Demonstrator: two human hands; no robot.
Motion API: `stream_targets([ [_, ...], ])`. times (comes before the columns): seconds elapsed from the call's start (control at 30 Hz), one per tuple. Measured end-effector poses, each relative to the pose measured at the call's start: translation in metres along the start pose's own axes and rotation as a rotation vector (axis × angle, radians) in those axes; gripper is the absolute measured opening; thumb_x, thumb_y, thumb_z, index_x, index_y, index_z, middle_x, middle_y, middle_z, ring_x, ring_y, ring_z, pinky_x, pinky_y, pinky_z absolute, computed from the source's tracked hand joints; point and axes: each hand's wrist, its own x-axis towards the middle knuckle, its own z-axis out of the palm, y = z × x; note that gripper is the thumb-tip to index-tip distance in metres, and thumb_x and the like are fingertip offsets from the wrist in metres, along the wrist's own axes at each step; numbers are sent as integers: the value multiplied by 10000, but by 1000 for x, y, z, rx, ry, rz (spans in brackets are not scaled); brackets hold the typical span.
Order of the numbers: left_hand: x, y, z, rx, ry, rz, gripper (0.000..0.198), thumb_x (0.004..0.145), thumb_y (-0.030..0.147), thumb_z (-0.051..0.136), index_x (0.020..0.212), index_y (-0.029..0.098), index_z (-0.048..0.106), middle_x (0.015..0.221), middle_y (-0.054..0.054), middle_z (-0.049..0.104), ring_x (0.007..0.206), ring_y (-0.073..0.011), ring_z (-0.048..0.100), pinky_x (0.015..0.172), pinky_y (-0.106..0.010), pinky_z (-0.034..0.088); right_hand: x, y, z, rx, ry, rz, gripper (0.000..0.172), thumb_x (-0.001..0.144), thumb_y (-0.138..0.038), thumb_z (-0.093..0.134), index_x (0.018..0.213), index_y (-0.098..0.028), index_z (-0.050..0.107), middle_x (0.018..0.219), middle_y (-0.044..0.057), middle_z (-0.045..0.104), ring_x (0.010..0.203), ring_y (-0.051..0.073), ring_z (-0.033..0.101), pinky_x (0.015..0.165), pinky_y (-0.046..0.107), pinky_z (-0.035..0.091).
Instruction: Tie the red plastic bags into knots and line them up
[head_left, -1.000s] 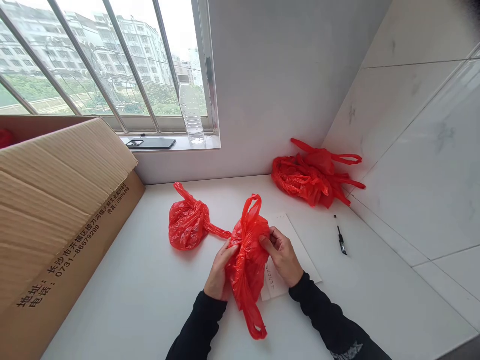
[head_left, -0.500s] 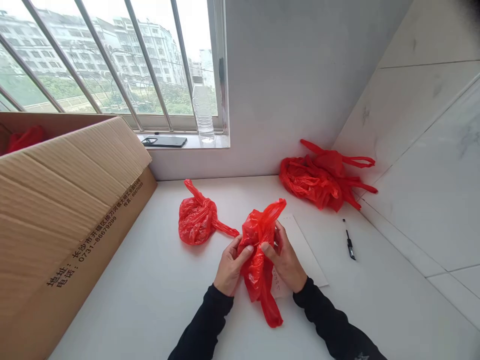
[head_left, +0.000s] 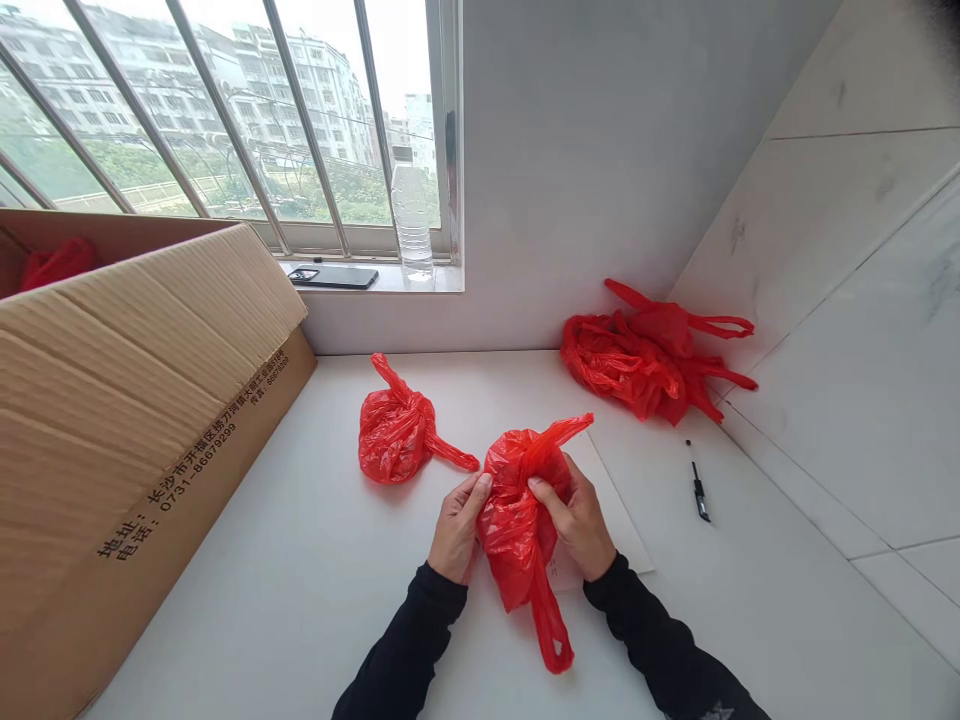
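Note:
Between my hands is a red plastic bag (head_left: 517, 510), bunched at its middle, with one handle pointing up to the right and the other hanging toward me. My left hand (head_left: 457, 525) pinches its left side, thumb on top. My right hand (head_left: 577, 515) grips the right side, its thumb pressed near the gathered middle. Whatever the bag contains is hidden. Under it and my right hand lies a white sheet of paper (head_left: 611, 500), partly covered. A second red bag (head_left: 394, 435), knotted, rests on the white table just beyond my left hand.
Several red bags (head_left: 637, 360) lie heaped by the wall at the back right. A black pen (head_left: 699, 493) is on the right, its cap apart. The large cardboard box (head_left: 187, 400) on the left has red bags inside. On the sill are a phone (head_left: 334, 277) and a bottle (head_left: 412, 220).
The held bag has turned a little and spread flatter between my hands, its upper handle swinging right. My left thumb has shifted to the bag's edge. The view has moved slightly.

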Motion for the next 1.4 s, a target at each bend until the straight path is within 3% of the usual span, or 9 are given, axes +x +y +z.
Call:
stream_targets([
  [0.37,-4,0,1,193,-6,60,337,781,364,787,1055,174,741,1036,-82,767,964,-267,703,848,-326,536,-3,-1,0,27,-34,-2,132,905,-350,632,958,-230,611,861,2,650,777,192,595,766,336,501],
  [0.57,-1,2,4,56,118,98,391,783,350,786,1123,189,682,1080,-81,755,969,-242,710,895,-333,524,-4,7,4,21,81,2,500,916,-423,618,1363,-281,447,1242,74,586,1099,237,594,940,403,503],
  [0.73,-1,3,4,-32,132,92,361,758,314,804,1043,184,627,976,-52,761,848,-206,722,803,-304,536,-3,9,0,-164,146,-93,266,898,-409,638,1109,-253,601,1136,69,591,972,223,586,902,402,494],
  [0.83,-1,1,0,12,121,77,349,734,308,832,952,194,586,793,-3,746,657,-151,690,675,-259,518,-4,5,1,-183,35,-102,207,921,-378,602,1082,-253,637,1073,57,611,935,215,599,889,392,505],
  [0.93,1,-1,-3,21,127,74,359,718,327,848,882,199,555,709,14,729,569,-135,660,600,-242,493,-5,4,4,-182,-75,-103,297,893,-350,637,1175,-259,628,1128,61,611,1007,229,609,921,393,512],
  [1.03,3,-1,-4,15,146,63,377,708,344,855,904,192,571,698,8,734,561,-142,664,576,-241,488,-7,5,5,-184,-118,-92,393,860,-290,663,1246,-263,595,1165,64,609,1050,236,614,931,390,525],
  [1.17,2,1,-1,-41,145,30,428,738,375,831,1033,171,597,835,-37,766,707,-187,726,670,-279,544,-9,6,5,-123,-95,-89,367,855,-187,609,1215,-250,585,1098,55,637,1005,222,638,899,375,551],
  [1.27,0,3,1,-74,92,-1,533,692,306,866,1117,174,573,958,-77,770,846,-230,746,780,-324,569,-11,4,5,-94,-52,-113,328,861,-184,602,1183,-247,599,1121,62,633,1021,226,637,932,389,544],
  [1.4,-2,4,2,-64,31,3,661,622,197,893,1185,190,547,953,-81,771,849,-240,748,788,-335,579,-11,0,5,-59,-5,-94,306,900,-243,602,1205,-256,593,1173,69,634,1058,231,633,968,404,528],
])
